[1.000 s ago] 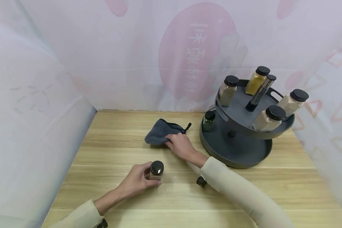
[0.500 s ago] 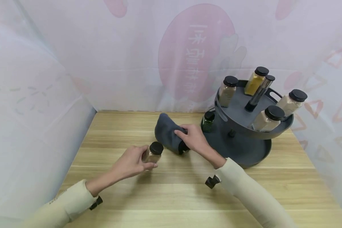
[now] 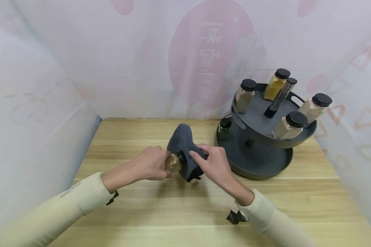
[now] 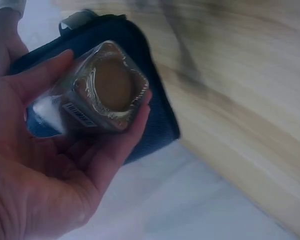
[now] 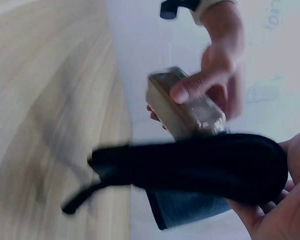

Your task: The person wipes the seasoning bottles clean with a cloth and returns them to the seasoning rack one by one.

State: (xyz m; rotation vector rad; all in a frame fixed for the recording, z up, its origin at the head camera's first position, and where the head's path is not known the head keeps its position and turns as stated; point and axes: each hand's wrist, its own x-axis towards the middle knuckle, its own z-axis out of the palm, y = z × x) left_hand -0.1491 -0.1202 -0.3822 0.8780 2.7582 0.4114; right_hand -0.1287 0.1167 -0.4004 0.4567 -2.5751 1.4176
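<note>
My left hand (image 3: 149, 163) grips a square clear spice jar (image 3: 173, 163) of brown powder, tilted above the table with its black lid toward the cloth. In the left wrist view the jar's base (image 4: 112, 85) faces the camera, and a barcode label shows on one side. My right hand (image 3: 216, 163) pinches a dark grey-blue cloth (image 3: 180, 142) between thumb and fingers. The cloth is folded, with a black edge and a small loop. It lies against the lid end of the jar; in the right wrist view it hides that end.
A grey two-tier turntable rack (image 3: 256, 171) stands at the right. Several black-lidded spice jars, one with yellow powder (image 3: 274, 87), sit on its upper tray. A green-filled jar (image 3: 224, 130) stands on the lower tray. Patterned curtain (image 3: 136, 89) encloses the wooden table (image 3: 179, 216).
My right hand has lifted the cloth off the table and drawn it nearer. My left hand has raised the jar, tilted it over and brought its lid to the cloth.
</note>
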